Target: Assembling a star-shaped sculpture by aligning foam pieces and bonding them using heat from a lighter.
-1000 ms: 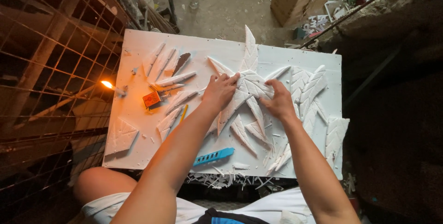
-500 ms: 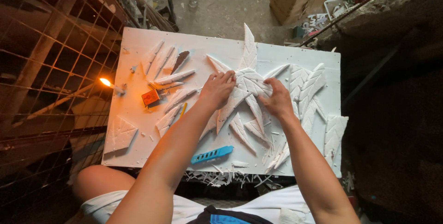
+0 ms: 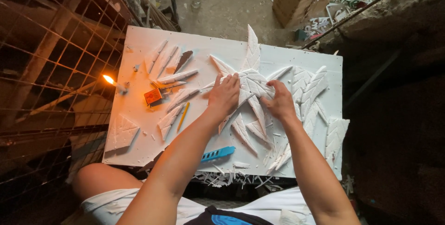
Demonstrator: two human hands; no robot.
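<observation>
White foam fills the board [image 3: 139,44]: at its left edge a small lit flame [image 3: 108,79] burns beside an orange box [image 3: 153,96], with a yellow pencil [image 3: 183,116] and loose carved leaves [image 3: 178,76] close by, seemingly kept within reach. At the centre lies the star-shaped cluster of leaf pieces [image 3: 252,83]. Left hand [image 3: 225,96] rests flat on its left side, fingers spread and gripping nothing, apparently pinning it down. Right hand [image 3: 279,102] presses its fingertips on the right side, open too. A blue cutter [image 3: 218,153] lies near the front edge
</observation>
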